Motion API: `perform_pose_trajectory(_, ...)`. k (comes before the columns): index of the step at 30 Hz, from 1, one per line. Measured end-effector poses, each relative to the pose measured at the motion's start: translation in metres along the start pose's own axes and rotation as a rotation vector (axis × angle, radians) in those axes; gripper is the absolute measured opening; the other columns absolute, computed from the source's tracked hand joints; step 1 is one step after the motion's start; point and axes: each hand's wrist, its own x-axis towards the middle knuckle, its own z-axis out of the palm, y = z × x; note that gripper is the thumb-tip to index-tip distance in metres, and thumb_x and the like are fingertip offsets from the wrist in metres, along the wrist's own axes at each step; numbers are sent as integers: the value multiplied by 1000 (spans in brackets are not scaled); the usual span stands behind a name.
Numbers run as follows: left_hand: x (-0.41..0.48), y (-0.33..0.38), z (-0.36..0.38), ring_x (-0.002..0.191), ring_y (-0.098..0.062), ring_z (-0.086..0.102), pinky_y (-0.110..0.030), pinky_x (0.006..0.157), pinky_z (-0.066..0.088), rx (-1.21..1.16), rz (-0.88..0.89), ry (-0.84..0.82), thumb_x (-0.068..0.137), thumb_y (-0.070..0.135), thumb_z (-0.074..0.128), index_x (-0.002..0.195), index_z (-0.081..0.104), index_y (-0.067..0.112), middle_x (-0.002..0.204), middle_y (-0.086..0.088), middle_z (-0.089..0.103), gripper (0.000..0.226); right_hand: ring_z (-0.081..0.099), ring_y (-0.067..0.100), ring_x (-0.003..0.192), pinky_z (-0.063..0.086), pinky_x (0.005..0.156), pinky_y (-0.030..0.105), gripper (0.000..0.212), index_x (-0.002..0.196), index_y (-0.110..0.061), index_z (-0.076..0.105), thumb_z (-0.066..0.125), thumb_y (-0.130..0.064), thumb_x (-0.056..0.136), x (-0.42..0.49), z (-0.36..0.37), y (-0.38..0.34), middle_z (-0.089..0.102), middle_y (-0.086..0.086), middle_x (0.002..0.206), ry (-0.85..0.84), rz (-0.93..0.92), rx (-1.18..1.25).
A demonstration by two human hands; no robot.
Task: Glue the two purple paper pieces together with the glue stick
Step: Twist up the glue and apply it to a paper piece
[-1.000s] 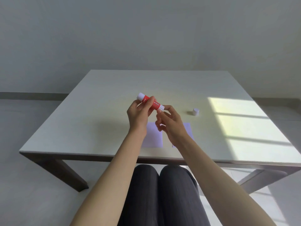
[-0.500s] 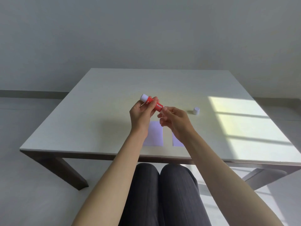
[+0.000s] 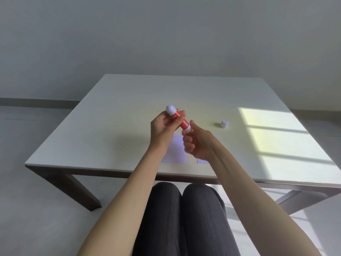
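A red glue stick with white ends is held tilted above the table, its upper white end pointing up and left. My left hand grips its red body. My right hand pinches the lower white end between thumb and fingers. Below the hands two purple paper pieces lie flat near the table's front edge: the left piece shows well, the right piece is mostly hidden under my right hand. A small white cap stands on the table to the right.
The pale table stands in front of a grey wall, with sunlight patches on its right side. My knees in dark trousers sit under the front edge.
Both hands have lifted the glue stick slightly and tilted it steeper. My right hand has turned at the stick's lower end, fingers curling more.
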Motion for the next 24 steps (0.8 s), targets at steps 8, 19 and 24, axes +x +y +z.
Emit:
perform_pose_trajectory(8,1,-2,-4,100,-22,69,-31,88,54,-23,-1,26,84,6,64,91,64,15,98,-5,73,11,55,18,53,46,52,23,18,92,-7,58,50,-23,96,0,-10,7,59,6,67,-44,-368,-115)
perform_pose_trajectory(19,0,-5,-7,104,-18,69,-31,93,52,7,-36,-188,85,6,62,95,65,16,103,-4,73,15,28,11,24,24,31,16,49,40,-18,35,40,-32,87,2,-7,3,31,-4,33,-28,215,92)
perform_pose_trajectory(24,4,-2,-15,103,-4,66,-12,86,48,35,-63,-184,89,9,59,104,63,16,116,-7,69,17,67,24,56,51,54,28,61,83,-12,70,38,-64,89,-4,-9,9,67,9,68,-5,-95,-178)
